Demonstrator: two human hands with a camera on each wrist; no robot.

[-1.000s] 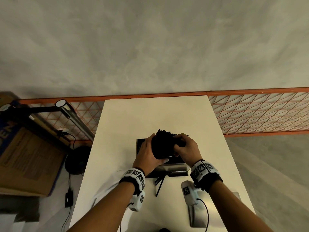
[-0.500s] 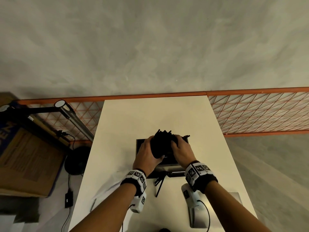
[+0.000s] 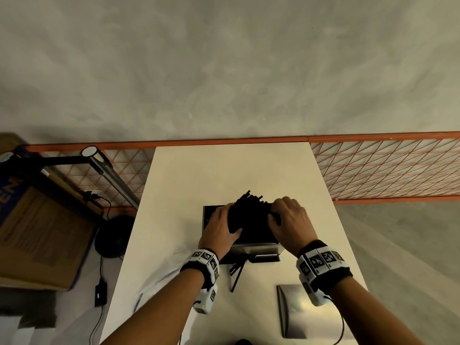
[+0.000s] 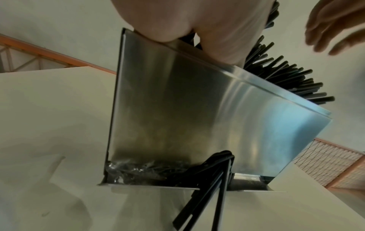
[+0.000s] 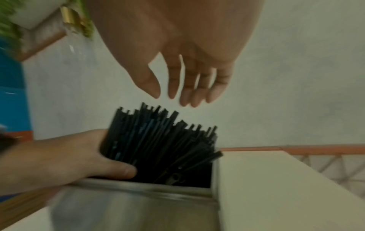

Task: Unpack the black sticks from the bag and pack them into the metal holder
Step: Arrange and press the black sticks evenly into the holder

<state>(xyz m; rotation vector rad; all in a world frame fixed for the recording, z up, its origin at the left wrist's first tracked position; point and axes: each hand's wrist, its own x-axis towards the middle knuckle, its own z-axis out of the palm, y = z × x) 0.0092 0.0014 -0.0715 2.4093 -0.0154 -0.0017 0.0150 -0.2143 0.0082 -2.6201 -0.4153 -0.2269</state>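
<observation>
A: What sits at the left, and what is it made of?

B: A pale, smooth table (image 3: 231, 170) runs from 6 o'clock to 12 o'clock in the head view. Off its left edge, at 9 o'clock, stands a brown cardboard box (image 3: 42, 235), with orange wire mesh fencing (image 3: 388, 170) along the far edge. Crinkled clear plastic, seemingly the bag (image 3: 159, 280), lies flat by the left forearm.

A: And the left hand?

B: The left hand (image 3: 219, 229) curls its thumb and fingers round the left side of the black sticks (image 3: 249, 212), thin straight rods bunched like a brush, tips uneven. They stand leaning in the metal holder (image 3: 254, 247), a brushed, shiny rectangular box with sharp folded edges, at table centre.

A: Anything at its base?

B: A few loose sticks (image 3: 237, 272) poke out at 6 o'clock, from the holder's open bottom slot.

A: And the right side?

B: The right hand (image 3: 290, 221) hovers at 3 o'clock of the bundle, fingers relaxed and slightly spread above the tips, gripping nothing. A flat metal plate (image 3: 291, 310) lies near the right wrist; bare tabletop remains beyond the holder.
</observation>
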